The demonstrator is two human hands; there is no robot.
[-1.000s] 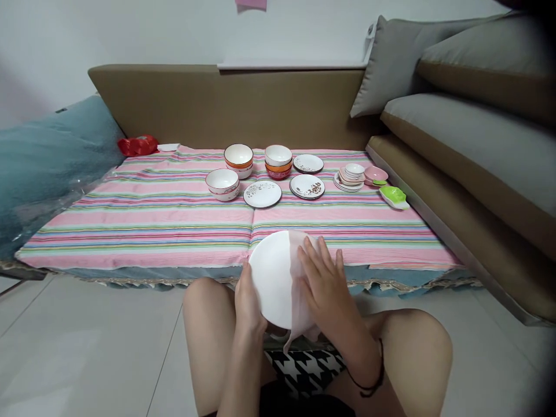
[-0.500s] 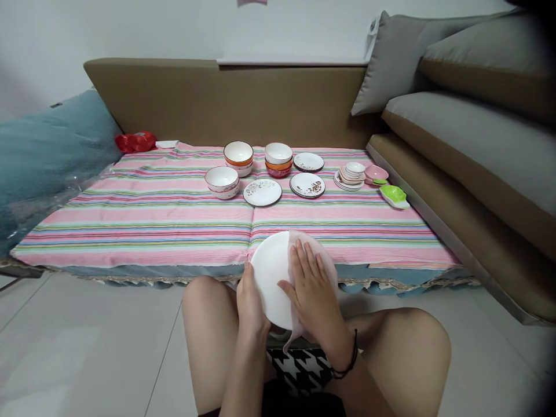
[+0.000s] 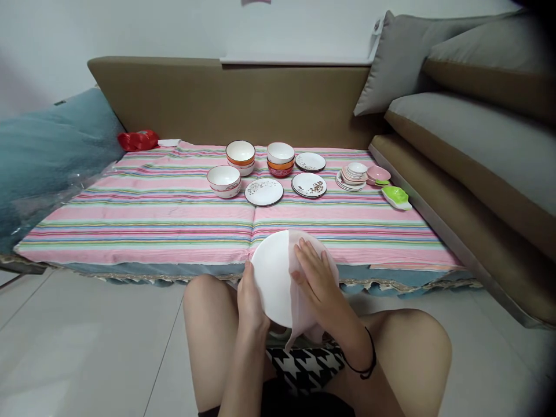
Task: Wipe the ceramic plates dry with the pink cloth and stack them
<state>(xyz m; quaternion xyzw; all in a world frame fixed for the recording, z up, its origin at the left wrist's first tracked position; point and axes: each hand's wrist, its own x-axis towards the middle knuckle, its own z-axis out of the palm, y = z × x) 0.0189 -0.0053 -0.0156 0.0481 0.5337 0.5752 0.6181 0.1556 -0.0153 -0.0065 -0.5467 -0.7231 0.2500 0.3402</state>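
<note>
A white plate is tilted up over my lap, near the front edge of the striped cloth. My left hand grips its left rim, fingers behind it. My right hand lies flat, fingers stretched out, pressing a thin pale pink cloth against the right half of the plate's face. The pink cloth hangs down below the plate.
Farther back on the striped cloth stand stacked bowls, two patterned plates, a stack of small dishes and a green dish. Sofa cushions line the right; a red bag lies at the back left.
My right hand has slid over the plate with the pink cloth, first down and left, then slightly back to the right. The left hand keeps its grip on the rim.
</note>
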